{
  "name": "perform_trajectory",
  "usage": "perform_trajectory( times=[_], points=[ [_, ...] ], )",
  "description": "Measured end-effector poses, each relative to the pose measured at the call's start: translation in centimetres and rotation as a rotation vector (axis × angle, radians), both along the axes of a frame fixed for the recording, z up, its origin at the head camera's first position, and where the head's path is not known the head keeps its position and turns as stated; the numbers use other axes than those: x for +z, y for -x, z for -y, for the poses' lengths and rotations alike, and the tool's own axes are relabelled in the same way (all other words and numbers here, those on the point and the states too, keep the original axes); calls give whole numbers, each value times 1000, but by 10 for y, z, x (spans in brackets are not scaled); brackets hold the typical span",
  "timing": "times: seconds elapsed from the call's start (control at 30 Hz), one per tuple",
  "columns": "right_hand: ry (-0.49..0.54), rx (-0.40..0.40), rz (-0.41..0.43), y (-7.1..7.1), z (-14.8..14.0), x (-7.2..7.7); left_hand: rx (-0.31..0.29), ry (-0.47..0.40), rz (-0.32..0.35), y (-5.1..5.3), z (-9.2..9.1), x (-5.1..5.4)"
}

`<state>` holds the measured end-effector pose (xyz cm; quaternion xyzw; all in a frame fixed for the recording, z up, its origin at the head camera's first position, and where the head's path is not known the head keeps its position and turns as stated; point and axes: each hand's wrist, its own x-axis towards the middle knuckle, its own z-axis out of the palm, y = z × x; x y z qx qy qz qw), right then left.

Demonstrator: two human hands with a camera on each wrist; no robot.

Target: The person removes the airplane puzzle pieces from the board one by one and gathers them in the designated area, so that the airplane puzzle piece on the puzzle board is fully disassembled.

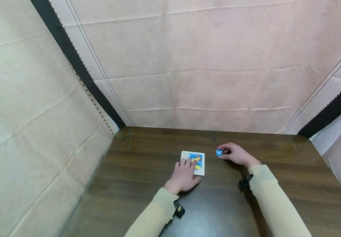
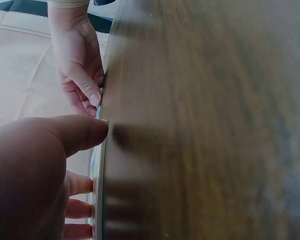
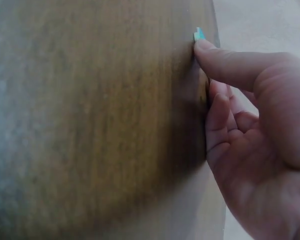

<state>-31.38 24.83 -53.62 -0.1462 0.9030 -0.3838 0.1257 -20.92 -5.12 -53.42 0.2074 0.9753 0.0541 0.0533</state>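
A small picture puzzle [image 1: 200,172] with a pale frame and a blue, yellow and red picture lies flat on the table. My left hand [image 1: 184,176] rests on its lower left part, fingers stretched over the picture and covering some of it. To the right of the puzzle, my right hand [image 1: 234,154] pinches a small blue-and-white puzzle piece [image 1: 219,152] between thumb and fingers. In the right wrist view only a sliver of the puzzle piece [image 3: 199,34] shows past the thumb. The left wrist view shows the puzzle's frame [image 2: 101,185] edge-on beneath the fingers.
The brown wooden table [image 1: 140,154] runs back to a pale cloth curtain [image 1: 217,65]. Another cloth [image 1: 40,131] hangs along the left side. Dark straps with wrist cameras sit on both wrists, over pale yellow sleeves [image 1: 277,197].
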Motion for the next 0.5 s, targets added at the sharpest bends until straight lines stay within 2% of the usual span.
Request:
perform_trajectory(
  times=[0.2, 0.33, 0.5],
  points=[
    [85, -66, 40, -1, -2, 1, -2, 5, 0, 0, -3, 1],
    [114, -143, -12, 0, 9, 0, 3, -13, -7, 1, -3, -1],
    [147, -248, -93, 2, 40, 2, 0, -36, 7, 1, -2, -6]
  ],
)
